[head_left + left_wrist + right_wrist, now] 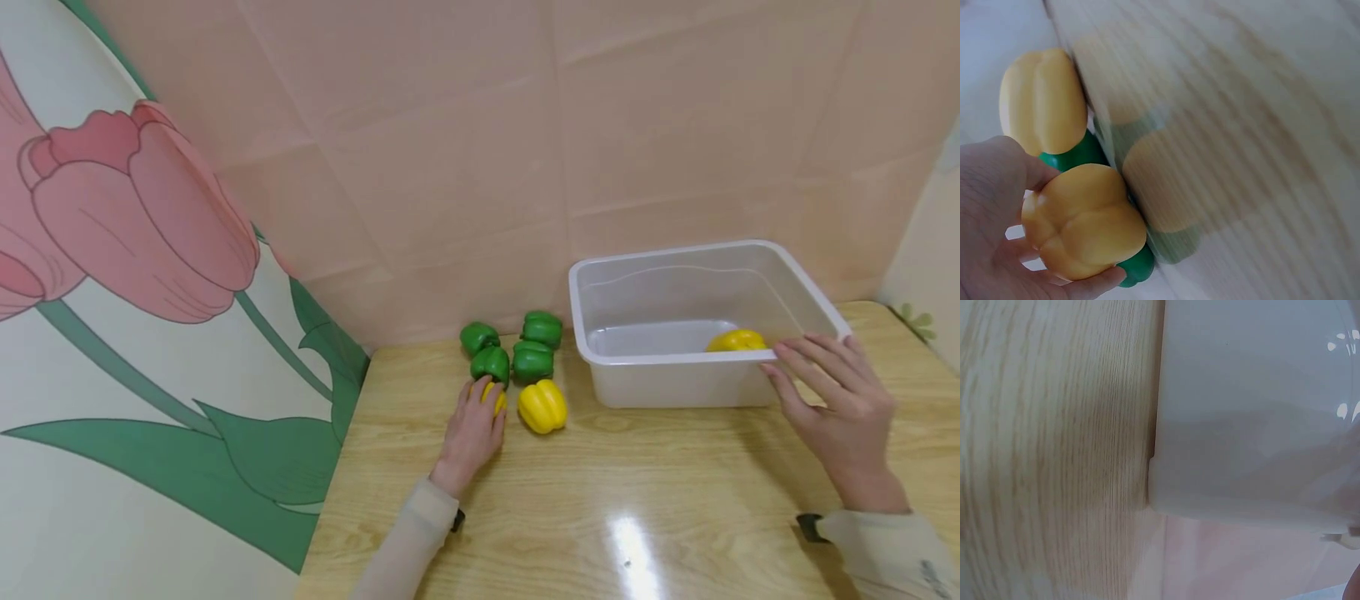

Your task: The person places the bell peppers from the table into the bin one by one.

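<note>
My left hand [472, 429] has its fingers curled round a yellow bell pepper [1088, 219], mostly covered in the head view. Another yellow bell pepper [543, 407] lies just to its right on the table. Behind these are several green bell peppers [533, 362] in a loose group near the wall. At the right, my right hand [840, 400] grips the rim at the near right corner of a white plastic bin [675, 383]. Inside the bin rests a yellow bell pepper [737, 340], partly hidden by the front wall. In the right wrist view, the bin's side [1247, 425] fills much of the picture.
The light wooden table [570, 500] reaches back to a pink cloth [450, 167] hanging behind. A wall with painted tulips [150, 208] bounds the left side, and a pale wall [930, 267] stands at the right.
</note>
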The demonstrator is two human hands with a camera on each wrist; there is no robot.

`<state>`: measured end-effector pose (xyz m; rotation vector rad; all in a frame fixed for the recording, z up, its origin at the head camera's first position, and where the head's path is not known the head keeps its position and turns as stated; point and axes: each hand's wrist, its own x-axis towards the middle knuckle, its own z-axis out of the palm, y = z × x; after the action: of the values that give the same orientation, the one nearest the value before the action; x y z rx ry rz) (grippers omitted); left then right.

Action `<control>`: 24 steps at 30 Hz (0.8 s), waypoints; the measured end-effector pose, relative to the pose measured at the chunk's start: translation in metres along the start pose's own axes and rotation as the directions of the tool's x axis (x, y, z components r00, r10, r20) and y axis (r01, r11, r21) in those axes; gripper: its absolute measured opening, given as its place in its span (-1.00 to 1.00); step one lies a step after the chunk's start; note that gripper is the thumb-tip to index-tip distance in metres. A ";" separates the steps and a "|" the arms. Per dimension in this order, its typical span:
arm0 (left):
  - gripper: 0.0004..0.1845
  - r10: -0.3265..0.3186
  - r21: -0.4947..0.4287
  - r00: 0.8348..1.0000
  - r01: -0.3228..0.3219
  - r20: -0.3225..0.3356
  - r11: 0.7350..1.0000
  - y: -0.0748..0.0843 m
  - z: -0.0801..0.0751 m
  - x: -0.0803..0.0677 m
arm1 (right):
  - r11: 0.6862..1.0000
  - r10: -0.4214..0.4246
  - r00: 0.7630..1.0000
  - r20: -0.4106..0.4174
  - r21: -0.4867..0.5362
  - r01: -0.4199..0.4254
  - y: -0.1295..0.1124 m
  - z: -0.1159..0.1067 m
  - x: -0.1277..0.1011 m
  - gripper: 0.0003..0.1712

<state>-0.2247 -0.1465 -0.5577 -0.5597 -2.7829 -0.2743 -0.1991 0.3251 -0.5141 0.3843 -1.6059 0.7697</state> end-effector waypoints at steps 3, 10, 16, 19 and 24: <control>-0.51 0.013 0.006 1.000 -0.013 -0.004 1.000 -0.001 0.000 0.000 | 1.000 0.001 1.000 -0.005 0.005 -0.001 0.000 0.001 0.000 -0.59; -0.52 0.044 -0.010 0.999 -0.044 -0.015 0.999 -0.001 -0.002 -0.002 | 1.000 -0.002 1.000 0.005 -0.004 0.002 0.002 0.000 -0.001 -0.57; -0.52 0.055 -0.011 0.998 -0.056 -0.013 0.998 -0.001 -0.005 -0.003 | 1.000 0.000 1.000 0.010 -0.008 0.000 0.003 0.000 -0.002 -0.58; -0.53 0.061 -0.007 0.998 -0.062 -0.020 0.998 -0.002 -0.006 -0.005 | 1.000 0.002 1.000 0.016 -0.009 -0.002 0.004 -0.001 -0.003 -0.57; -0.56 0.086 0.004 0.995 -0.086 -0.051 0.996 -0.002 -0.007 -0.006 | 1.000 0.000 1.000 0.028 -0.010 0.000 0.004 -0.001 -0.003 -0.56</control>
<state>-0.2185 -0.1517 -0.5536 -0.6605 -2.7016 -0.2632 -0.2001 0.3286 -0.5178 0.3892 -1.6356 0.7585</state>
